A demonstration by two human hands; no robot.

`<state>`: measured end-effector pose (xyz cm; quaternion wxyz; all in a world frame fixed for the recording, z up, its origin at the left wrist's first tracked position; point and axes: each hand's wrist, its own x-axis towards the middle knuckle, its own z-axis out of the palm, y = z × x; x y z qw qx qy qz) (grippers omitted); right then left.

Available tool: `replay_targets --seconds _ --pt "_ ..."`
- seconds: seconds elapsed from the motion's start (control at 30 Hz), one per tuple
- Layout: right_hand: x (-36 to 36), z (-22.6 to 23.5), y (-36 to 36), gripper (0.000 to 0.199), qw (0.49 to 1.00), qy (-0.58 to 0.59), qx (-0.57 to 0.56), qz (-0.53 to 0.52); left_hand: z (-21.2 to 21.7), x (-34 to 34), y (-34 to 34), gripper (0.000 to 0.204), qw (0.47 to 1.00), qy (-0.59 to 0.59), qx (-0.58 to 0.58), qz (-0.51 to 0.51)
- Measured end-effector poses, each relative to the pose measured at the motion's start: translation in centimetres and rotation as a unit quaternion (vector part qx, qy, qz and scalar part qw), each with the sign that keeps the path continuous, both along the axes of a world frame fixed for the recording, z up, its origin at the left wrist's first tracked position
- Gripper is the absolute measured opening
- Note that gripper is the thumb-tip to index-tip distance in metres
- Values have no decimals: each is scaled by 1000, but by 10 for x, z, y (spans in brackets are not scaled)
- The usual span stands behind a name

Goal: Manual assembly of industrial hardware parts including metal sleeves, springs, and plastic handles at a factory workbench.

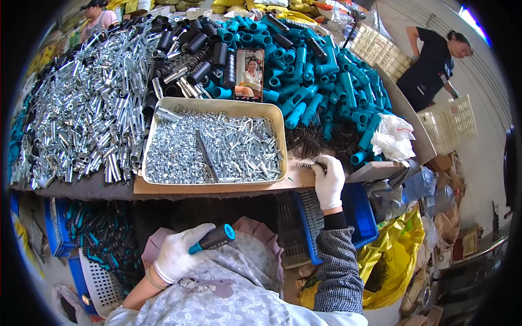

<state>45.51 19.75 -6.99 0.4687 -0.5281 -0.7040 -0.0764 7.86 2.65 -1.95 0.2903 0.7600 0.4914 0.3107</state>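
- A cluttered workshop surrounds the desk (pixel 239 188); a co-worker (pixel 427 76) stands at two o'clock beside pale crates (pixel 448 122).
- On the desk, shiny metal parts (pixel 92 114) heap at nine to ten o'clock, teal housings (pixel 326 81) at one, and a tray (pixel 217 104) of small metal pieces at ten.
- Toward seven o'clock, the left hand (pixel 185 252) is wrapped around a black-and-teal handle (pixel 213 239), its teal end pointing to about two.
- Near three o'clock, the right hand (pixel 329 179) has thumb and forefinger drawn together at a small spring (pixel 303 164), just below the dark spring heap (pixel 312 142); I cannot tell whether it is gripped.
- The step in hand looks like picking out a spring.
- The next move seems to call for a light pinch, separating one coil without tangling.
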Motion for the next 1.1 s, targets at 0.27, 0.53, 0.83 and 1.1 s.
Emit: replay_targets --seconds 0.27,0.53,0.83,1.1 --pt "-37 -3 13 28 991 117 -55 -23 6 1 -5 58 1000 9 -9 26" --pt "-71 44 -32 18 930 347 -89 79 9 -5 2 59 999 8 -12 41" --pt "-154 77 -109 7 918 54 -212 331 17 -8 11 62 998 38 15 -43" --pt "-130 102 -46 42 848 -23 -246 469 4 -5 17 65 1000 -3 27 2"
